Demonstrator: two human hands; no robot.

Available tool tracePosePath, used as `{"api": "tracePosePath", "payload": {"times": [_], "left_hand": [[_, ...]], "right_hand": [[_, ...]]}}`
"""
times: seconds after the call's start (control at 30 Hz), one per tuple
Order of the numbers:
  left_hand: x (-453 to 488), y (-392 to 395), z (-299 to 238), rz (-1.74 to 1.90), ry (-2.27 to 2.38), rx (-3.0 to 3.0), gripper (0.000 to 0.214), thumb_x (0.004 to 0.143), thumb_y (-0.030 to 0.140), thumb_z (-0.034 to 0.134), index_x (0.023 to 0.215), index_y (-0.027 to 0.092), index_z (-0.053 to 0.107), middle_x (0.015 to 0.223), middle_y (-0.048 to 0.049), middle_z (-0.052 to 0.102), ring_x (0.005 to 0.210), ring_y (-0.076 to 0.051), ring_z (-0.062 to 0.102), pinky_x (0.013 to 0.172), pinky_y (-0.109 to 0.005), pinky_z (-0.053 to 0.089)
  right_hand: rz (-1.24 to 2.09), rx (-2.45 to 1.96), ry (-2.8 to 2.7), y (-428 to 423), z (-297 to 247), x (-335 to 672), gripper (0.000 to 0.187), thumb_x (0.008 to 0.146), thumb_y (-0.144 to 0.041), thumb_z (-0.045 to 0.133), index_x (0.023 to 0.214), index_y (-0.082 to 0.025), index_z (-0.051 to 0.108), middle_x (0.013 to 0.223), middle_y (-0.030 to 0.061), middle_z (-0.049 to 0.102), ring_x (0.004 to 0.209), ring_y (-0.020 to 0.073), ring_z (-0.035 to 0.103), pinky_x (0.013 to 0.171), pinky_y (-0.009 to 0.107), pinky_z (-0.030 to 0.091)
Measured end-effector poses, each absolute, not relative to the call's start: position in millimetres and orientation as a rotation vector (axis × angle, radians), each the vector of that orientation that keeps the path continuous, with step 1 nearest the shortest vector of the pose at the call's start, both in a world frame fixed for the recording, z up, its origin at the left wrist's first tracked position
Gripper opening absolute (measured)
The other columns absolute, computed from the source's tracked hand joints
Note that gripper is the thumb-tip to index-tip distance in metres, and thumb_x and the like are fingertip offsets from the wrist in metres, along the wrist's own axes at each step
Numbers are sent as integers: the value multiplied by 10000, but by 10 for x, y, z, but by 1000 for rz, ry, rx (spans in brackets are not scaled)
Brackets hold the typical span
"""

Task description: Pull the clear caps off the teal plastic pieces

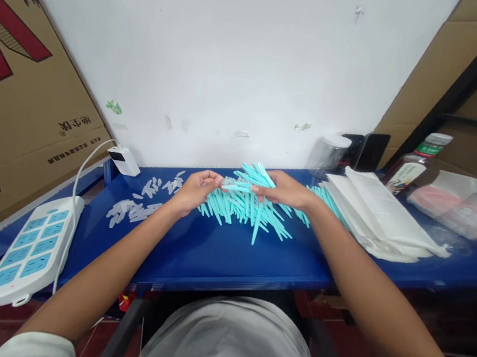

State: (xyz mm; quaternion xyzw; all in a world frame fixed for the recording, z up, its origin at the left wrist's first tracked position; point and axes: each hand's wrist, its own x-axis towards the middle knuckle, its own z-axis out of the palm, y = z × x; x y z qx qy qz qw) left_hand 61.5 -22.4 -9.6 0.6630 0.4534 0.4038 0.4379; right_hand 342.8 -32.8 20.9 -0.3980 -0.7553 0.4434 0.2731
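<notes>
A heap of thin teal plastic sticks (245,211) lies on the blue table (211,256) near the white wall. My right hand (284,190) grips a bundle of those teal sticks (256,175) above the heap. Just left of it, my left hand (197,188) has its fingers pinched on the end of one stick (233,185) that reaches across to the right hand. Several small clear caps (139,204) are scattered on the table left of my left hand.
A white power strip (32,251) with its cord lies at the left edge, a white charger (123,160) behind it. White paper bags (381,219) are stacked on the right, beside a bottle (414,165), a clear jar (328,152) and plastic packets (465,209). Cardboard boxes flank both sides.
</notes>
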Motion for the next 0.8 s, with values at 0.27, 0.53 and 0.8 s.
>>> {"api": "tracePosePath", "payload": {"times": [0.27, 0.53, 0.8], "left_hand": [[629, -238, -101, 992, 1146, 1775, 496, 855, 646, 721, 1001, 172, 714, 955, -78, 770, 573, -91, 481, 563, -214, 365], [673, -262, -125, 1017, 1158, 1782, 488, 811, 627, 770, 963, 164, 739, 764, -41, 714, 509, -91, 430, 523, -223, 333], [681, -255, -134, 1032, 1191, 1754, 460, 810, 605, 779, 928, 163, 729, 702, -27, 693, 476, -81, 400, 508, -230, 309]], "right_hand": [[1201, -1106, -2048, -352, 233, 3422, 536, 802, -629, 763, 1052, -163, 675, 775, 50, 703, 704, 174, 603, 564, 265, 395], [1163, -1072, -2090, -343, 186, 3385, 459, 853, -568, 730, 1036, -149, 688, 764, 52, 711, 663, 161, 600, 533, 252, 378], [1163, -1077, -2094, -342, 186, 3379, 466, 843, -572, 743, 1053, -158, 701, 767, 56, 719, 678, 173, 614, 558, 263, 406]]}}
